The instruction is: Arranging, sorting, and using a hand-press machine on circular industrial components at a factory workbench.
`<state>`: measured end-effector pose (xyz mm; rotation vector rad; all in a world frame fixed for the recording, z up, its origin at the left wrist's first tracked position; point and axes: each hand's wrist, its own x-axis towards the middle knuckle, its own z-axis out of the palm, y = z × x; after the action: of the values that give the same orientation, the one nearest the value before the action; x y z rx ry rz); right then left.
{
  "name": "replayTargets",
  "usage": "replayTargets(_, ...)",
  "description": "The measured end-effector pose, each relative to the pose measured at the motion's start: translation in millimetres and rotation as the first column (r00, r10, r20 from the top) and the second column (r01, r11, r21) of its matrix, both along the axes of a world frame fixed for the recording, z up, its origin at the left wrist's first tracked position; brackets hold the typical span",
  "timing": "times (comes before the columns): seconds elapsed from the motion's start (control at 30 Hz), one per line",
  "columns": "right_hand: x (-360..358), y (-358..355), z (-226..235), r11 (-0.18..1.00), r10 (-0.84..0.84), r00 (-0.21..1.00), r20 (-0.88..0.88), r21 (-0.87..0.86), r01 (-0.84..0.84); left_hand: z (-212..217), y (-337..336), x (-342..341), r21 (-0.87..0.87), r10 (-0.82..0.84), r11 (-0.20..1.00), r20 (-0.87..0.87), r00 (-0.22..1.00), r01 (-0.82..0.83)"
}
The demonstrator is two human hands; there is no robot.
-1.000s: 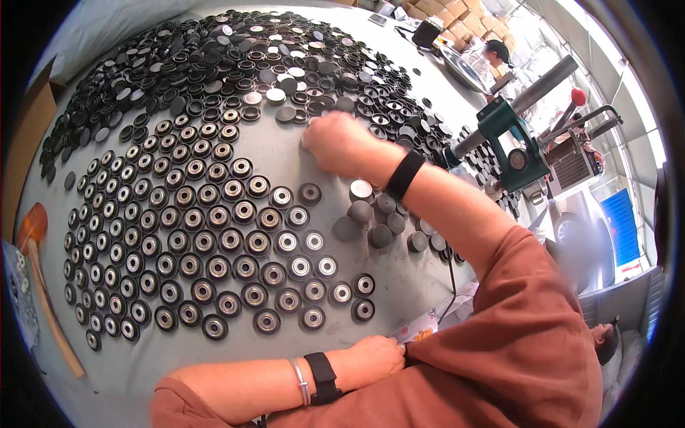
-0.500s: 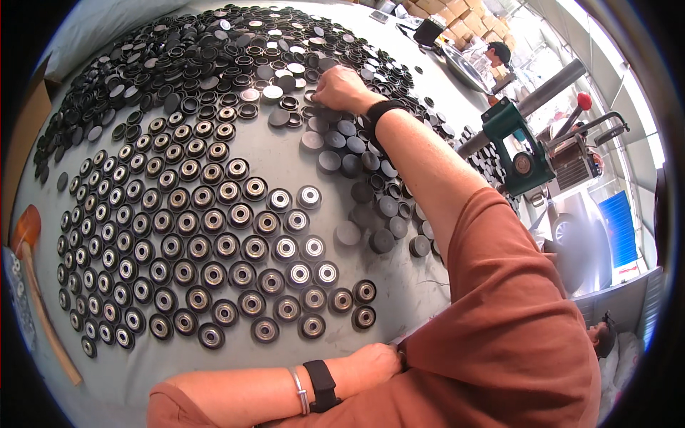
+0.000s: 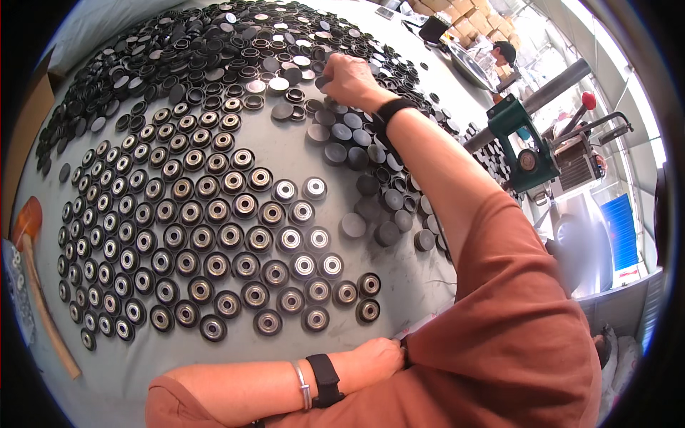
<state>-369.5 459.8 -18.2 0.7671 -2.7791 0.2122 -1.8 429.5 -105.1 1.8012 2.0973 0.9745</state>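
Note:
My right hand (image 3: 349,80) reaches to the near edge of a big heap of black round caps (image 3: 207,53). Its fingers are closed, pinching a dark cap (image 3: 322,83) at their tips. Below it, several loose black caps (image 3: 357,158) lie on the grey table (image 3: 275,153). Rows of black rings with metal bearings in them (image 3: 217,210) cover the table's left and middle. My left hand (image 3: 384,357) rests near the table's front edge against my body; its fingers are hidden by the sleeve and cloth.
A wooden-handled mallet (image 3: 43,299) with an orange head lies at the left edge. To the right stands a green press (image 3: 524,143) with a red-knobbed lever. A round metal tray (image 3: 467,64), cardboard boxes (image 3: 474,25) and another person (image 3: 504,53) are farther back.
My right hand has shifted slightly right, and a dark cap now shows at its fingertips. The whole view has moved a little. My left hand stays near the front edge.

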Motion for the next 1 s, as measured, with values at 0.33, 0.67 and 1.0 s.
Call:
replayTargets(0.33,179,24,-13,0.947,0.301,0.953,0.01,-0.117,-0.298,16,-6,-1,-0.099,-0.02,0.995,-0.336,0.942,-0.015)
replayTargets(0.67,198,20,-13,0.87,0.432,0.899,0.076,0.228,-0.437,16,-7,-1,-0.072,-0.016,0.997,-0.404,0.915,-0.015)
replayTargets(1.0,162,34,-3,0.866,0.254,0.967,-0.016,0.449,-0.221,15,-7,-3,0.019,0.014,1.0,-0.212,0.977,-0.011)
